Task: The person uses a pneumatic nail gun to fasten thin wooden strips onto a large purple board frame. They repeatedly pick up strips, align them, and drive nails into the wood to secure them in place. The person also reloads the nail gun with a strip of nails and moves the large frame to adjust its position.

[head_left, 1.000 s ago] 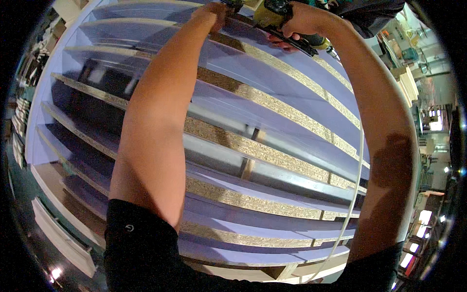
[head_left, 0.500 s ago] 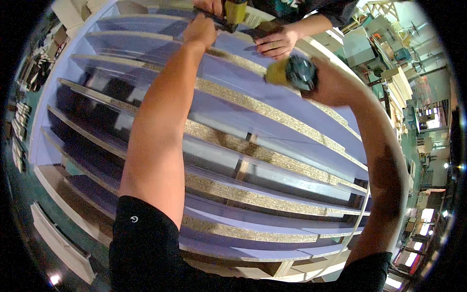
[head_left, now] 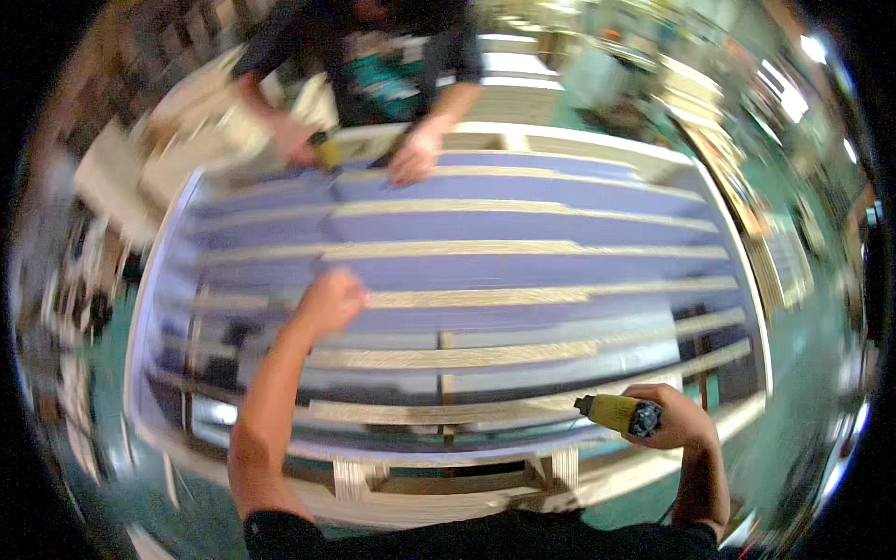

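Observation:
My right hand [head_left: 679,417] grips a yellow-and-black power drill [head_left: 616,413], its nose pointing left above the near slats. Over the middle of a wide lavender panel unit [head_left: 467,271], my left hand [head_left: 329,303] is curled closed and blurred; what its fingers hold, if anything, I cannot make out. Long parallel slats with raw chipboard edges [head_left: 485,297] run left to right beneath both hands. Across from me, a co-worker's hand holds another yellow-and-black power tool [head_left: 327,151]. The co-worker's other hand [head_left: 415,157] rests at the far slats beside a small dark piece.
A pale wooden frame [head_left: 551,471] supports the unit along its near side. Cardboard boxes [head_left: 117,177] stand at the far left, and stacked boards [head_left: 779,266] lie beyond the right edge. Green floor [head_left: 821,364] shows at the right.
My view has swung back, showing the whole unit and the co-worker's torso. My left hand has left the dark piece at the far slats; my right hand has drawn nearer with the drill.

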`<state>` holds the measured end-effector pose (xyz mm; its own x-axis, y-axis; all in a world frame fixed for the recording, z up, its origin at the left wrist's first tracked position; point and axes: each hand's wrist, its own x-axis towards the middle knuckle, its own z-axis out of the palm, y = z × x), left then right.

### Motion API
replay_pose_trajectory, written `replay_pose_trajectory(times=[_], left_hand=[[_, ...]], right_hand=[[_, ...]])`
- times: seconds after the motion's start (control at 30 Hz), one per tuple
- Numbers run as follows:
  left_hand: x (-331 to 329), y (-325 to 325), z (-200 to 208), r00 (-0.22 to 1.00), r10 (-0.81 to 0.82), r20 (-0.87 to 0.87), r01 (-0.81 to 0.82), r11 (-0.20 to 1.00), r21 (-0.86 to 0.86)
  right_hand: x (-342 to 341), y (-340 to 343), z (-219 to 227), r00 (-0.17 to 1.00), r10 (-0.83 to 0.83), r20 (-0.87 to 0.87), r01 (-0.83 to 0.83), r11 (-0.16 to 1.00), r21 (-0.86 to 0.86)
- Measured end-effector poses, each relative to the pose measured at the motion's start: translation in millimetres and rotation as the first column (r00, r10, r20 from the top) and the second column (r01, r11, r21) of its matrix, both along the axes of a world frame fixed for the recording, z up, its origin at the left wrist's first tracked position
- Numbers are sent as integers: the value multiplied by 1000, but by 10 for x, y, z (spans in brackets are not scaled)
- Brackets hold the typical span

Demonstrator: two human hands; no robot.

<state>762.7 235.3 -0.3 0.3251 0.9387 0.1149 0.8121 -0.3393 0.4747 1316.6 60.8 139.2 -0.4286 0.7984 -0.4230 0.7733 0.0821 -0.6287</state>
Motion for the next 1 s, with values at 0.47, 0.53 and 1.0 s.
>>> replay_pose_trajectory(times=[0.47, 0.53, 1.0], left_hand=[[1608, -1722, 346, 767, -616, -179, 611, 786, -93], [2009, -1888, 196, 668, -723, -175, 732, 681, -19], [3904, -5079, -244, 350, -911, 218, 922, 295, -249]], right_hand=[[628, -3654, -1317, 737, -604, -303, 468, 780, -416], [642, -4477, -1753, 369, -901, -229, 760, 434, -484], [747, -10083, -3811, -811, -335, 479, 494, -831, 255]])
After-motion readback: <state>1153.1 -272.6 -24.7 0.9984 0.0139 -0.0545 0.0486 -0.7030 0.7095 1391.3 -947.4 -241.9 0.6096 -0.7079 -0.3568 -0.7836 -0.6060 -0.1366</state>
